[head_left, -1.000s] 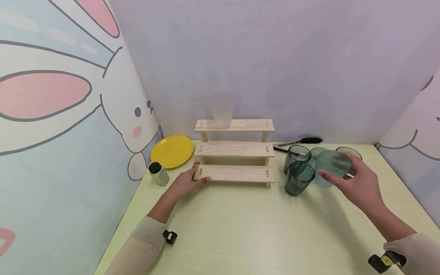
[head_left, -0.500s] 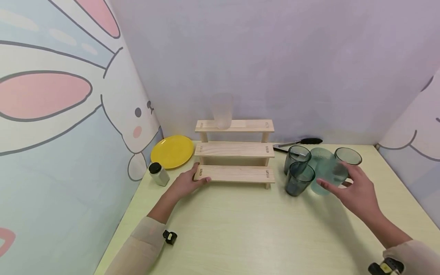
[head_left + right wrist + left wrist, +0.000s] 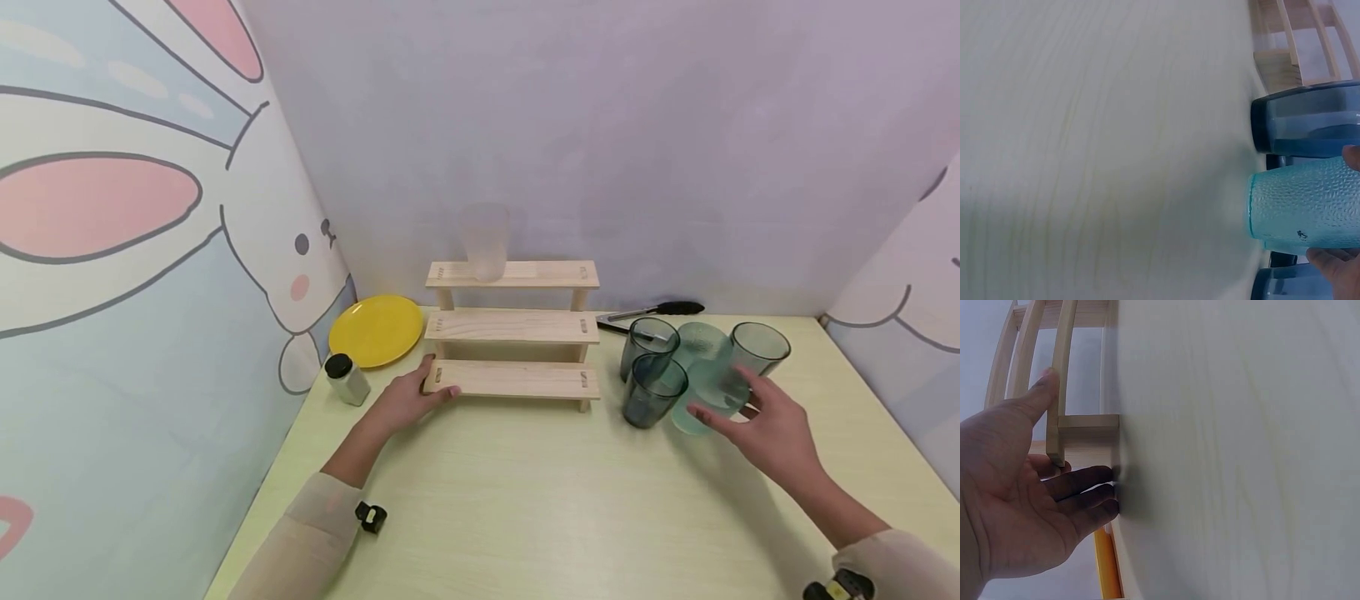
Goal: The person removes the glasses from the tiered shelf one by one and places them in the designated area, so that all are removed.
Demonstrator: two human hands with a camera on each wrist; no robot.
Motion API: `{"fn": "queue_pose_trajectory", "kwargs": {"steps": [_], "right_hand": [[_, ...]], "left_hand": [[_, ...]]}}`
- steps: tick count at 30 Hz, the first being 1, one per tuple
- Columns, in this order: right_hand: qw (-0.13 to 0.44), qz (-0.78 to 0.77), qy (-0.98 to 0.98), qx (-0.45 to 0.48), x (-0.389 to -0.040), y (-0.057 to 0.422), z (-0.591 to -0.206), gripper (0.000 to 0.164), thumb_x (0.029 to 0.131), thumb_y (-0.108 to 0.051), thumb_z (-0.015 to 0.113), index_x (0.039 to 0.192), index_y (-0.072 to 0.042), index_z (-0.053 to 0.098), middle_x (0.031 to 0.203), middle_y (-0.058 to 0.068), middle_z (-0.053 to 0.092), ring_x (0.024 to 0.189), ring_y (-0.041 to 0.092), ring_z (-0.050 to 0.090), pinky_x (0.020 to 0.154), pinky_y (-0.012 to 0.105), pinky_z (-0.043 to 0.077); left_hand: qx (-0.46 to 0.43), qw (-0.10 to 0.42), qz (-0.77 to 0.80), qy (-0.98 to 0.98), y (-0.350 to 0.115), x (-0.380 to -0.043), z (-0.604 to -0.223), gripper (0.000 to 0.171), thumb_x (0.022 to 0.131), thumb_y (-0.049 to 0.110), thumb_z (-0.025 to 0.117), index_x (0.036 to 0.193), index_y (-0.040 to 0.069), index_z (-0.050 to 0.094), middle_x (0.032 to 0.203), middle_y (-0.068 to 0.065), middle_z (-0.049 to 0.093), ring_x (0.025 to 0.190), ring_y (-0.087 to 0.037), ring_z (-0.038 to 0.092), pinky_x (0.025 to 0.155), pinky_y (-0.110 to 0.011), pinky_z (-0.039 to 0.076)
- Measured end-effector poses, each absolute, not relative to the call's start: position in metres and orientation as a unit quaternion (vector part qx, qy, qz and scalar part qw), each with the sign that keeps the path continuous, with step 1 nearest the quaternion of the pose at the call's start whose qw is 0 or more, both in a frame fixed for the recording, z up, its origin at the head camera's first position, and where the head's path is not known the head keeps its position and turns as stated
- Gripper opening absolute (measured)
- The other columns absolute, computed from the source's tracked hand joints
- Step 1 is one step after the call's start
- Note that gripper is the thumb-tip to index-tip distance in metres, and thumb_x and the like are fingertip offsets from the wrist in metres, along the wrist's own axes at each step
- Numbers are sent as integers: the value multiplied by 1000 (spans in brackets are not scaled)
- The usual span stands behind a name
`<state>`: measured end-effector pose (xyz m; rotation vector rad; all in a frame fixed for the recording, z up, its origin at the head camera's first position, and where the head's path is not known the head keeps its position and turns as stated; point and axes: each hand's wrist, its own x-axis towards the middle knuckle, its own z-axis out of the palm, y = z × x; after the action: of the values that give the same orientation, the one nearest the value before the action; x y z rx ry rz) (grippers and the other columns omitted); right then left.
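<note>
My left hand (image 3: pixel 405 404) grips the left end of the lowest board of a three-step wooden display stand (image 3: pixel 517 379). In the left wrist view its thumb (image 3: pixel 1044 387) lies on the board, with other fingers beside and under the end. My right hand (image 3: pixel 776 425) holds a translucent teal tumbler (image 3: pixel 716 387) between thumb and fingers. The right wrist view shows this tumbler's (image 3: pixel 1304 206) bumpy surface, its lower end at or close to the tabletop. A second teal tumbler (image 3: pixel 701 337) stands just behind. A frosted clear cup (image 3: pixel 486 246) sits on the top step.
Two dark grey glasses (image 3: pixel 652 400) stand left of the teal tumblers, and another grey glass (image 3: pixel 763 342) stands right. Tongs with black handles (image 3: pixel 678 307) lie by the back wall. A yellow plate (image 3: pixel 377 331) and a black-capped jar (image 3: pixel 347 381) are at left.
My right hand has lowered the teal tumbler and brought it towards me, just in front of the other teal one. The left hand and the stand have stayed in place.
</note>
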<state>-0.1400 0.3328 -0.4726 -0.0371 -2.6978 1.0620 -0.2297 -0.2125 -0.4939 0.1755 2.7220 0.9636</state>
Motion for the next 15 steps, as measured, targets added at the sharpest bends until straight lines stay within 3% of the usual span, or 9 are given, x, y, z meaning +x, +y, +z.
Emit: {"fn": "queue_pose_trajectory", "kwargs": {"steps": [8, 12, 15], "right_hand": [[118, 351, -929, -3, -141, 333, -474, 102, 89, -35, 96, 162, 11, 42, 148, 45, 55, 125, 69, 62, 73, -3, 46], [115, 339, -934, -3, -141, 333, -474, 104, 89, -36, 96, 163, 11, 40, 150, 45, 54, 124, 70, 62, 75, 14, 61], [115, 338, -934, -2, -141, 333, -474, 105, 89, -36, 96, 164, 11, 39, 153, 46, 52, 124, 69, 62, 75, 15, 61]], "left_hand": [[58, 125, 327, 935, -212, -229, -493, 118, 97, 78, 67, 178, 10, 16, 175, -24, 41, 152, -43, 55, 121, -63, 48], [63, 124, 324, 936, -212, -229, -492, 117, 98, 78, 67, 179, 11, 16, 175, -24, 41, 152, -43, 55, 122, -63, 47], [63, 127, 326, 935, -212, -228, -491, 117, 98, 78, 67, 179, 11, 15, 175, -24, 41, 152, -44, 55, 122, -63, 47]]}}
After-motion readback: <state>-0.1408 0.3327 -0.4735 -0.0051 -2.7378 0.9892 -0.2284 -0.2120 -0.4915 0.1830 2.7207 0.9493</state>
